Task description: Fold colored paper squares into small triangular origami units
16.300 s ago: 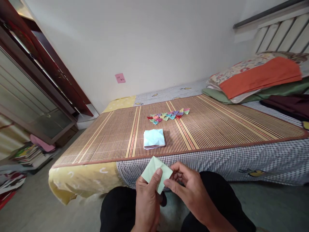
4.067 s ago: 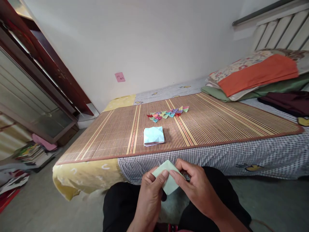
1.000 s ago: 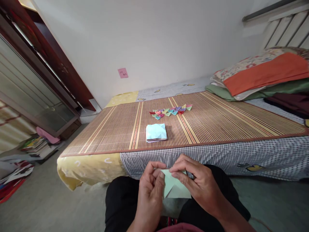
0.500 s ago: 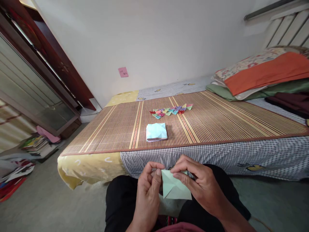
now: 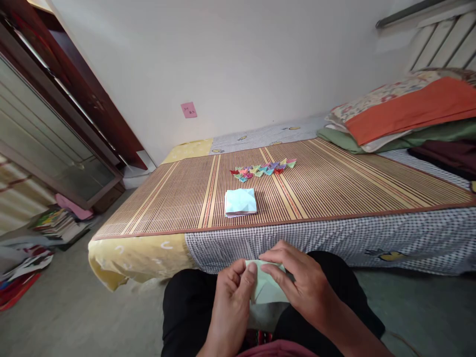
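Observation:
Above my lap I hold a small pale green sheet of paper (image 5: 269, 292) with diagonal creases across it. My left hand (image 5: 234, 292) pinches its upper left corner between thumb and fingers. At the upper right edge, my right hand (image 5: 301, 277) grips the sheet, fingers behind and thumb in front. A stack of square paper (image 5: 241, 201), light blue on top with crease lines, lies near the front of the woven mat (image 5: 178, 198). Behind the stack sits a cluster of small folded paper pieces (image 5: 262, 169) in many colours.
The mat covers a bed with a checked and yellow sheet (image 5: 141, 258) hanging over its front edge. Pillows (image 5: 405, 114) and dark folded cloth (image 5: 446, 156) are piled at the right. A pink note (image 5: 189, 110) is on the wall. Books (image 5: 55, 220) are stacked on the floor at left.
My left thumb has come over the front of the sheet's left corner, where it was at the edge before. My right hand has shifted slightly left, nearer the left one.

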### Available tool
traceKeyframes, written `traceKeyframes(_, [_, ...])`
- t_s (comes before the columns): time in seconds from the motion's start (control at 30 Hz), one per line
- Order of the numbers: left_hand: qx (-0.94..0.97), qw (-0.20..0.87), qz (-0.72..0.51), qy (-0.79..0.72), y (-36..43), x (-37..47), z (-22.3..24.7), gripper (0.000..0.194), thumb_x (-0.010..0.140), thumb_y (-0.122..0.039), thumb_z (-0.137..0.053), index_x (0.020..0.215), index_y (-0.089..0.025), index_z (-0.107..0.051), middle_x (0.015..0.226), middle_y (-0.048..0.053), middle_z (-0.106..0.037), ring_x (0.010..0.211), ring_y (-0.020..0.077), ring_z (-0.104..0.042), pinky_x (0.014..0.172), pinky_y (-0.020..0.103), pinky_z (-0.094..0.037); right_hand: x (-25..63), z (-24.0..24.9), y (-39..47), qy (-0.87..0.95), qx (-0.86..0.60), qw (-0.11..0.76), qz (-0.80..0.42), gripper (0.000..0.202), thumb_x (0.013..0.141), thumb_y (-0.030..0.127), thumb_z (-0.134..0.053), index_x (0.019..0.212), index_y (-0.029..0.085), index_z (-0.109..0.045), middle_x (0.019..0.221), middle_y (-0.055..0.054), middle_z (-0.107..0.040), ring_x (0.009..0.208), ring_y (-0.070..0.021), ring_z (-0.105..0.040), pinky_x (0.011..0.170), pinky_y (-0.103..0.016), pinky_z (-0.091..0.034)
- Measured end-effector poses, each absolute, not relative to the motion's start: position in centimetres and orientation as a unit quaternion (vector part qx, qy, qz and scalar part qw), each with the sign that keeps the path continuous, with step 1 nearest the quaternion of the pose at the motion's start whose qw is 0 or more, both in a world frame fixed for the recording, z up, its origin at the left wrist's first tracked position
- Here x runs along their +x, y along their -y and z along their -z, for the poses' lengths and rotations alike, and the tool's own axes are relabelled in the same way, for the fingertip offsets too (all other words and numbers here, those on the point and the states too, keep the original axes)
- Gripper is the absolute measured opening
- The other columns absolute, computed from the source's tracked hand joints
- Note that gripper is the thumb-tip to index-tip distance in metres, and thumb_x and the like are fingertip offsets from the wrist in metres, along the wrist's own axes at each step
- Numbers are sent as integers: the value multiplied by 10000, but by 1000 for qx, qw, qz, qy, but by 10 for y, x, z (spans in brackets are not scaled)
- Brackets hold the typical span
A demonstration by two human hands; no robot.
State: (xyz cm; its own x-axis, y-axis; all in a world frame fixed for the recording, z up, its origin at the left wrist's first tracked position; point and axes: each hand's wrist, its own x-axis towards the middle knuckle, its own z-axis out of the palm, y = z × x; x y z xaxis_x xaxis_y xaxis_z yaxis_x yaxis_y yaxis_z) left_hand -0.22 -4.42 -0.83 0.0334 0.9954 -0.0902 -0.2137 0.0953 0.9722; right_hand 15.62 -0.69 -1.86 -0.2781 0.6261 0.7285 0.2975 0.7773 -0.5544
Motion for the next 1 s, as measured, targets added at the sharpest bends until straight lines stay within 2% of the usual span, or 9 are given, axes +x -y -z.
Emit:
traceKeyframes(0.1, [430, 563, -522, -474, 44, -4, 13, 464, 894, -555, -709, 694, -160, -571, 605, -50, -402, 562, 94, -305, 513, 205, -290, 156, 19, 7, 777, -307, 525, -163, 134, 1001, 128, -614, 1070, 232, -663, 883, -30, -712, 829, -184, -707, 767, -289, -565])
traceKeyframes(0.23, [403, 597, -516, -463, 39, -10, 20, 447, 913, -523, -697, 679, -158, -585, 592, -52, -401, 550, 91, -316, 516, 200, -295, 160, 13, 6, 727, -368, 516, -264, 85, 943, 177, -665, 991, 237, -702, 836, -4, -710, 751, -169, -687, 689, -255, -561])
traceKeyframes(0.33, [389, 649, -492, -430, 34, -11, 19, 416, 834, -506, -790, 691, -132, -677, 569, -25, -514, 536, 90, -416, 541, 202, -349, 164, 8, 4, 687, -394, 502, -349, 64, 905, 218, -699, 961, 230, -726, 806, 6, -693, 718, -158, -669, 653, -240, -550])
traceKeyframes(0.47, [370, 683, -466, -423, 33, -6, 13, 387, 671, -443, -927, 805, -104, -797, 653, 59, -709, 582, 146, -603, 612, 250, -463, 162, 7, 1, 658, -387, 493, -417, 90, 880, 241, -724, 966, 215, -734, 805, 8, -675, 723, -152, -665, 656, -238, -544])
traceKeyframes(0.57, [348, 680, -482, -429, 32, -4, 11, 368, 665, -416, -932, 827, -106, -818, 666, 68, -735, 567, 142, -611, 609, 252, -470, 159, 8, 0, 646, -387, 491, -438, 82, 887, 261, -724, 950, 208, -730, 789, 10, -669, 710, -148, -653, 646, -240, -534])
traceKeyframes(0.7, [313, 713, -482, -402, 28, -9, 9, 355, 622, -362, -954, 799, -90, -810, 618, 54, -701, 556, 120, -582, 592, 225, -452, 165, 10, -2, 621, -370, 494, -484, 170, 984, 350, -637, 970, 207, -728, 789, -6, -684, 710, -152, -639, 655, -255, -541])
traceKeyframes(0.8, [266, 777, -451, -348, 25, -14, 10, 321, 620, -319, -950, 729, -74, -775, 590, 43, -653, 518, 91, -538, 539, 200, -408, 176, 10, -4, 615, -331, 506, -506, 226, 1032, 350, -563, 1131, 232, -729, 977, -48, -738, 871, -178, -687, 796, -299, -575])
traceKeyframes(0.9, [224, 835, -415, -285, 26, -13, 18, 289, 642, -281, -927, 682, -77, -726, 538, 13, -577, 447, 70, -470, 458, 196, -339, 182, 6, -4, 670, -274, 486, -489, 295, 984, 337, -653, 1266, 272, -705, 1240, -79, -708, 1160, -229, -653, 1014, -381, -522])
traceKeyframes(1.0, [205, 861, -397, -242, 27, -9, 31, 254, 689, -262, -882, 687, -90, -696, 500, -9, -538, 392, 65, -444, 427, 196, -329, 180, 0, -4, 708, -207, 459, -496, 257, 955, 408, -714, 1168, 269, -751, 1227, -75, -700, 1191, -249, -637, 1047, -416, -496])
